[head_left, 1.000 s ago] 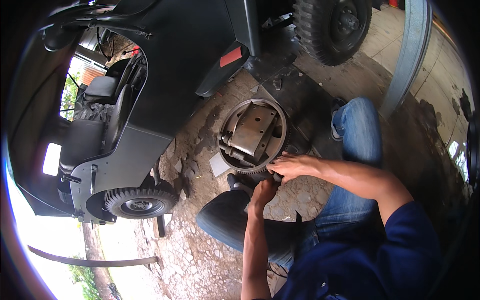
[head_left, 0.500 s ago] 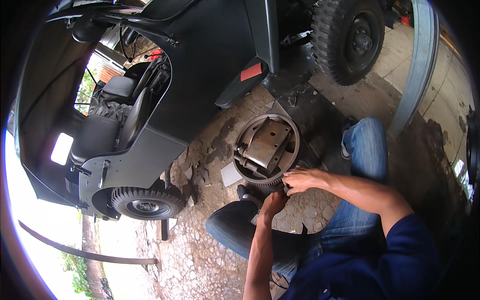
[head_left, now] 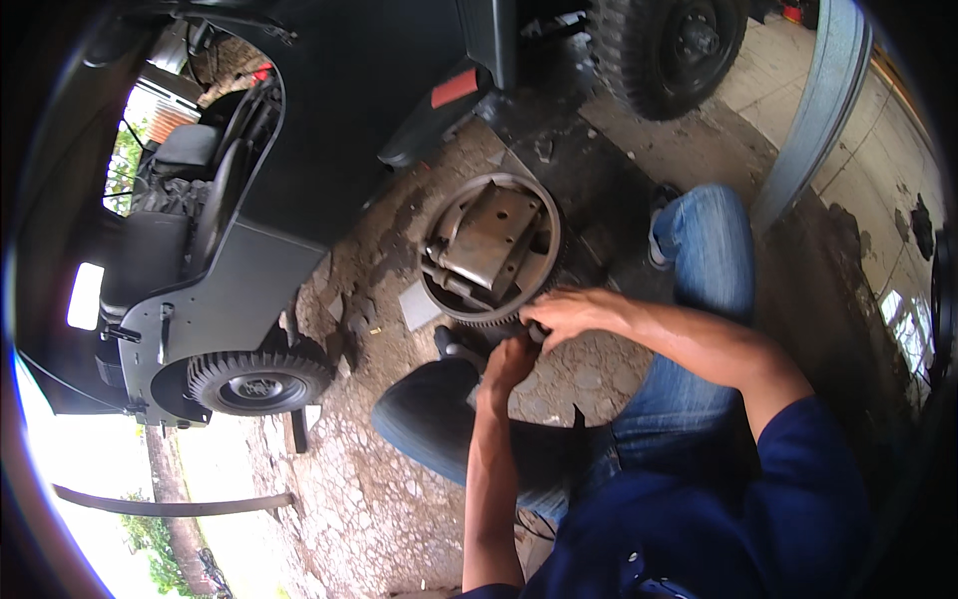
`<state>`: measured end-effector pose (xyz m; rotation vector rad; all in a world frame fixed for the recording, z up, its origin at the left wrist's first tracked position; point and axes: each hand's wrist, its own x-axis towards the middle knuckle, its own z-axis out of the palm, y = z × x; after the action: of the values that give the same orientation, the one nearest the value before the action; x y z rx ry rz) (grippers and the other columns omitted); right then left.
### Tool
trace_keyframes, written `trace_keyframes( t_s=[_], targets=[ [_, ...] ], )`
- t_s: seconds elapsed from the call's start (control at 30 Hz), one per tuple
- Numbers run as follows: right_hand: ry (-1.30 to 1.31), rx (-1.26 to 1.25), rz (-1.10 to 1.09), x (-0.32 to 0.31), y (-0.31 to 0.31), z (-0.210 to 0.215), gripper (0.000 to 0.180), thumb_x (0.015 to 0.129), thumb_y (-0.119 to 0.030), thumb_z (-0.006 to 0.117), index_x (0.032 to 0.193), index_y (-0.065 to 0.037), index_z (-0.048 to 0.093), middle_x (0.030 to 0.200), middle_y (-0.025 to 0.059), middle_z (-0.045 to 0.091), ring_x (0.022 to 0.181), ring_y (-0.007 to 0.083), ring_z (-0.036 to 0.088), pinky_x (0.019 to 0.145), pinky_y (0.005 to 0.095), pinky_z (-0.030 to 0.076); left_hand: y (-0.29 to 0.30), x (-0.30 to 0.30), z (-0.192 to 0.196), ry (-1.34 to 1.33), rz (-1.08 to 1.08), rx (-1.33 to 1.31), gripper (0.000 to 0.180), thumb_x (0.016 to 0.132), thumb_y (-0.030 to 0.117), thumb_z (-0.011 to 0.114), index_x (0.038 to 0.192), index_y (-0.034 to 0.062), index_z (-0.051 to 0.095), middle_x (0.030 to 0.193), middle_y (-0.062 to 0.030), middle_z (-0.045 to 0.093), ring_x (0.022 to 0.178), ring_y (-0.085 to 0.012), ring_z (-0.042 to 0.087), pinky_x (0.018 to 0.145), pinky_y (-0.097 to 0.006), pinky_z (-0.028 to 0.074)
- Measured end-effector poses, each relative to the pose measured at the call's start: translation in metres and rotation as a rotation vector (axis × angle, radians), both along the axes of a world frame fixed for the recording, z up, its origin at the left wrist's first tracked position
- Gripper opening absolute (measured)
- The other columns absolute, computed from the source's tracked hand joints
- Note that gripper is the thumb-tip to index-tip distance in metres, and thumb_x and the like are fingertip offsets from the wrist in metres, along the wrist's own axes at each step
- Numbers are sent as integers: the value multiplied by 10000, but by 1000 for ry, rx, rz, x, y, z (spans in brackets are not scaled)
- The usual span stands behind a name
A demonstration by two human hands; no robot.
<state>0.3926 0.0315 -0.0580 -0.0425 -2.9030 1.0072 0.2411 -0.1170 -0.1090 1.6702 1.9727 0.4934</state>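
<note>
Just below a round toothed metal flywheel (head_left: pixel 555 236) on the ground, my two hands meet. My left hand (head_left: pixel 510 361) is closed in a fist around something small and dark, mostly hidden by the fingers. From the right, my right hand (head_left: pixel 571 313) reaches over with bent fingers pinched at the same spot, close to the toothed rim. What the fingers grip is too small to make out. Inside the flywheel lies a bent metal bracket (head_left: pixel 491 238) with holes, and a rod-like part beside it.
A dark green off-road vehicle (head_left: pixel 339 130) fills the upper left, with its rear tyre (head_left: pixel 261 383) low. Another tyre (head_left: pixel 671 55) stands at the top. A grey metal post (head_left: pixel 813 120) rises at right. Near the flywheel lies a pale tile piece (head_left: pixel 418 305). My bent legs flank the hands.
The whole view has shifted, so the scene sits further left and higher. Both hands stay together beside the flywheel's rim, with little change in their grip.
</note>
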Motion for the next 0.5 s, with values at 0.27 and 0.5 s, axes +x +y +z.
trace_keyframes(
  t_s=[0.27,0.5],
  targets=[
    [-150,-91,-121,0,10,28,469,706,-380,781,902,9,607,781,160,666,799,310,666,704,411,510,4,13,40,-56,85,86,275,881,164,603,1142,77,597,974,-245,639,983,-424,592,770,-480,491],
    [-87,-22,-69,-1,12,11,450,718,-383,772,900,15,668,804,156,688,792,322,672,710,413,520,5,13,40,35,89,62,225,922,251,568,1053,70,593,933,-236,641,919,-441,594,709,-496,486]
  ],
)
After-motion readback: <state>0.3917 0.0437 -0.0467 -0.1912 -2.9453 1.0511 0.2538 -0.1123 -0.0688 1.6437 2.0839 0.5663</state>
